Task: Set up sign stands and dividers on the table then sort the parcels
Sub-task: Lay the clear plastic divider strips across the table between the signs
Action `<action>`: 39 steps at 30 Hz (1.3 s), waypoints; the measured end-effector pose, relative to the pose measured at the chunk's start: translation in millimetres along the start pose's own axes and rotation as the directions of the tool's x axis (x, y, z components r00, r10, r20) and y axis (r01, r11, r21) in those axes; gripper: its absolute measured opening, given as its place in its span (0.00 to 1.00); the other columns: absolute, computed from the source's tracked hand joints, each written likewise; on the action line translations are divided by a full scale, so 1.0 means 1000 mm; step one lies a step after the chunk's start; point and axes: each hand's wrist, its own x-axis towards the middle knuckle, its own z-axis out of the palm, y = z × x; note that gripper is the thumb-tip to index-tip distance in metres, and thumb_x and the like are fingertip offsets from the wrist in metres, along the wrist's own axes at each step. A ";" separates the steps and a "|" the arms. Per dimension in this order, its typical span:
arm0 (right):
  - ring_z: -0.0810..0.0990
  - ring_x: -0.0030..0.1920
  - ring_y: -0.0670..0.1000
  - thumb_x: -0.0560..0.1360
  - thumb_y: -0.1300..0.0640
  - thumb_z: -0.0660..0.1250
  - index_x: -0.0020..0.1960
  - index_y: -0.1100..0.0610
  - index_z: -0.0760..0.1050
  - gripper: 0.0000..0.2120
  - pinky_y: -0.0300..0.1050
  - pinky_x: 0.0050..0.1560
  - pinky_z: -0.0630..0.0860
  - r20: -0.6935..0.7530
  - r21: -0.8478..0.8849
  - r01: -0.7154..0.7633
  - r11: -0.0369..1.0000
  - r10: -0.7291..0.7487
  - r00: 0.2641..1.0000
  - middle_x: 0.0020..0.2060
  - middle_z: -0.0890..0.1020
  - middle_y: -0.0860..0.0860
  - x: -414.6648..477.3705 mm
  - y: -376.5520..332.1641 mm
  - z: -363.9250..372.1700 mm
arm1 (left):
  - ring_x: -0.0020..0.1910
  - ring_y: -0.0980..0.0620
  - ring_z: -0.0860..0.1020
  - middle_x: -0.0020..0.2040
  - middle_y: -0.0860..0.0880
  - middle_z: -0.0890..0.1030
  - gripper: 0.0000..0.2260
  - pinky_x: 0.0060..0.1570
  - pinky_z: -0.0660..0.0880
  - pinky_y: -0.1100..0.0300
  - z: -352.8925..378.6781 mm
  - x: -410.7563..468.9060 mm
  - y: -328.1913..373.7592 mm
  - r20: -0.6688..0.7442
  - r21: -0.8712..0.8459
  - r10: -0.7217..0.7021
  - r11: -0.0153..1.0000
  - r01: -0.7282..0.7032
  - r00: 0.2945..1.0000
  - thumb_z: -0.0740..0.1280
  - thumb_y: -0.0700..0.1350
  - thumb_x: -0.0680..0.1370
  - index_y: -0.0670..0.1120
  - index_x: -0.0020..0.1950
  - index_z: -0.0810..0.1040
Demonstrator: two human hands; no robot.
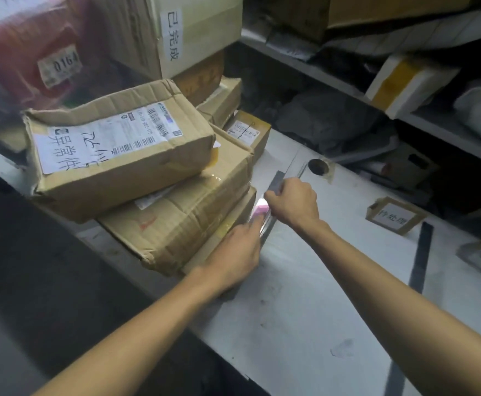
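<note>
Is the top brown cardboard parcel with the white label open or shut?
Shut. The brown cardboard parcel has no lifted flaps; its white shipping label lies unbroken on top.

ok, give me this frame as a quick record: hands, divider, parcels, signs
left hand: fingers straight, against the low side of the parcel stack
right hand: grips the clear divider at its top edge
clear divider: on edge, right beside the stack
parcel stack: cardboard boxes, left part of the white table
sign stand: on the table, right of the divider, apart from it
grey strip: flat on the table, untouched
</note>
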 end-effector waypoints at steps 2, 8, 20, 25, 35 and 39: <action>0.77 0.34 0.57 0.68 0.55 0.63 0.32 0.62 0.70 0.11 0.46 0.33 0.73 -0.052 0.057 0.022 0.998 -0.019 0.998 0.28 0.77 0.54 -0.003 -0.006 -0.005 | 0.49 0.36 0.76 0.51 0.37 0.77 0.31 0.49 0.72 0.43 -0.004 -0.001 0.008 -0.061 0.048 -0.011 0.999 0.014 0.998 0.57 0.34 0.78 0.46 0.80 0.52; 0.83 0.31 0.53 0.69 0.55 0.65 0.33 0.62 0.75 0.11 0.53 0.37 0.82 -0.266 0.216 0.168 0.962 -0.108 0.958 0.27 0.81 0.54 -0.018 -0.013 -0.044 | 0.54 0.36 0.77 0.56 0.38 0.79 0.27 0.51 0.73 0.46 -0.019 -0.004 0.039 -0.215 0.022 0.011 1.000 -0.006 0.977 0.61 0.36 0.78 0.45 0.77 0.60; 0.81 0.39 0.55 0.75 0.51 0.65 0.48 0.58 0.70 0.10 0.48 0.38 0.71 -0.533 0.259 0.180 0.949 -0.015 0.846 0.32 0.75 0.45 -0.133 0.097 -0.182 | 0.48 0.44 0.77 0.52 0.42 0.82 0.29 0.53 0.77 0.49 0.062 -0.046 0.217 -0.410 -0.077 0.193 0.967 -0.244 0.892 0.55 0.30 0.78 0.46 0.78 0.63; 0.79 0.45 0.54 0.75 0.53 0.67 0.62 0.56 0.67 0.18 0.48 0.45 0.74 -0.501 0.270 0.068 0.960 0.080 0.862 0.37 0.75 0.44 -0.206 0.191 -0.218 | 0.41 0.46 0.77 0.47 0.45 0.82 0.28 0.47 0.80 0.49 0.134 -0.080 0.297 -0.316 -0.117 0.269 0.941 -0.319 0.910 0.56 0.32 0.79 0.50 0.77 0.64; 0.77 0.44 0.50 0.78 0.58 0.65 0.66 0.53 0.69 0.18 0.47 0.43 0.78 -0.556 0.295 -0.080 0.952 0.239 0.796 0.43 0.76 0.46 -0.272 0.354 -0.266 | 0.65 0.51 0.75 0.68 0.51 0.76 0.23 0.67 0.72 0.57 0.249 -0.106 0.406 0.002 -0.348 0.415 0.854 -0.388 0.910 0.62 0.37 0.79 0.50 0.74 0.66; 0.78 0.45 0.50 0.78 0.58 0.66 0.67 0.52 0.68 0.19 0.48 0.43 0.81 -0.536 0.308 -0.128 0.943 0.284 0.795 0.45 0.76 0.47 -0.252 0.406 -0.266 | 0.66 0.51 0.73 0.69 0.50 0.74 0.22 0.66 0.71 0.55 0.289 -0.074 0.420 0.105 -0.362 0.395 0.870 -0.334 0.913 0.63 0.39 0.79 0.50 0.73 0.66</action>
